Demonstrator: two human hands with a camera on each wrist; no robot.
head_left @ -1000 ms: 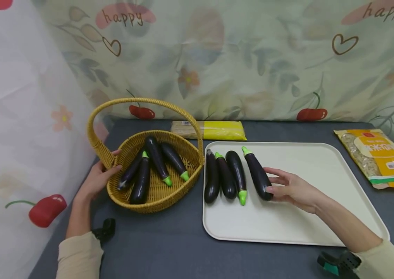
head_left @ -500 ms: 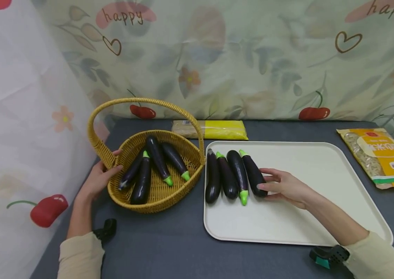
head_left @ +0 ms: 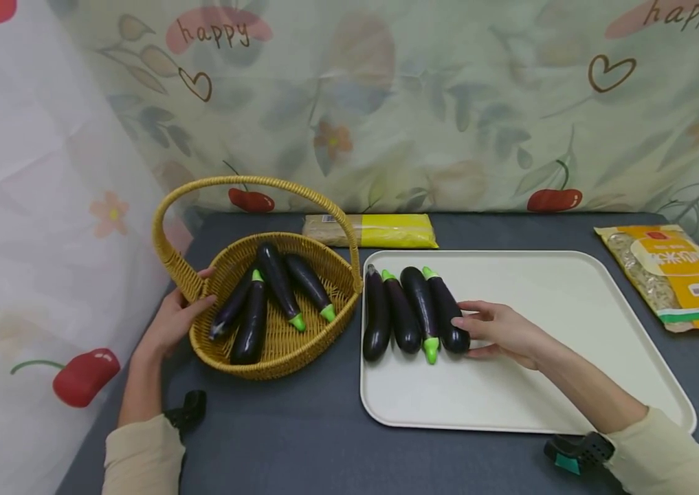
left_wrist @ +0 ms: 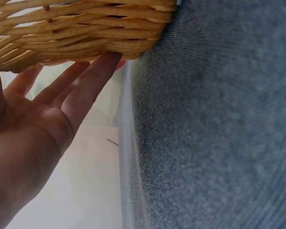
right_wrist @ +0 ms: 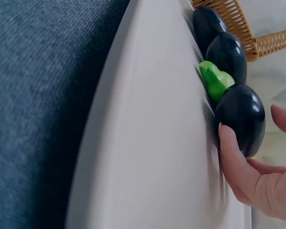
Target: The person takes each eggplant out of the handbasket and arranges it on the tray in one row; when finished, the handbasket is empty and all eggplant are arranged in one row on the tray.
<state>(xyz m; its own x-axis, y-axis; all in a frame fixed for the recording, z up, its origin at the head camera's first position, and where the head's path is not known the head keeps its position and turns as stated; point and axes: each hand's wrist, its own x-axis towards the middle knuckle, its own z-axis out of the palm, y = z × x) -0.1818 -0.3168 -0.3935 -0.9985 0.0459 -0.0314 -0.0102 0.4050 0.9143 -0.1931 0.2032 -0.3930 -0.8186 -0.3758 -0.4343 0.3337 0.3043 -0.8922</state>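
Observation:
My left hand (head_left: 171, 322) grips the rim of a wicker basket (head_left: 318, 354) at the foot of its arched handle, thumb over the edge. In the left wrist view its fingers (left_wrist: 88, 90) reach up against the woven side. Several eggplants (head_left: 249, 323) lie inside the basket. On a white tray (head_left: 541, 392), more eggplants stand in a row at the left end. My right hand (head_left: 504, 333) holds the rounded bottom of the rightmost eggplant (head_left: 445, 309), which lies close beside its neighbour (head_left: 420, 299). In the right wrist view a fingertip rests on that eggplant (right_wrist: 243, 114).
Behind the basket and tray lies a yellow-ended packet (head_left: 395, 232). An orange bag of grain (head_left: 677, 275) sits right of the tray. Printed cloth (head_left: 423, 137) hangs along the back and left of the dark grey table (head_left: 300, 433).
My right hand has moved left with the rightmost eggplant, bringing it up beside the others in the row. My left hand and the basket have stayed in place.

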